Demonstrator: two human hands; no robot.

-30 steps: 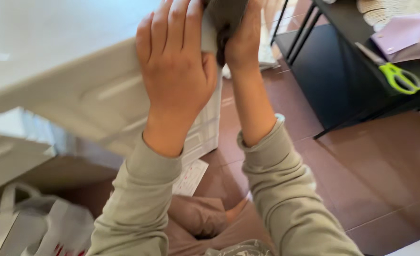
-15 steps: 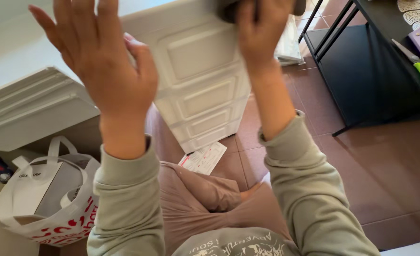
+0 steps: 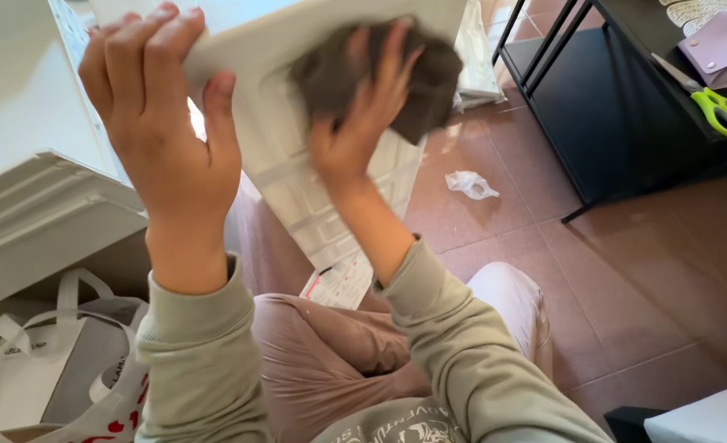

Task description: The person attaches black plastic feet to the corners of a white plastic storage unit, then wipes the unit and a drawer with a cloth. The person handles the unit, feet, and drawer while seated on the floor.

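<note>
While hands hold a white panel, brown tiles lie below.

I had only the one view, from the camera worn on the person's head. It looked steeply down over the raised forearms, very close to both hands, which filled the upper left and centre of the frame. The tiled floor lay far below at the right, the black shelf at upper right.
</note>
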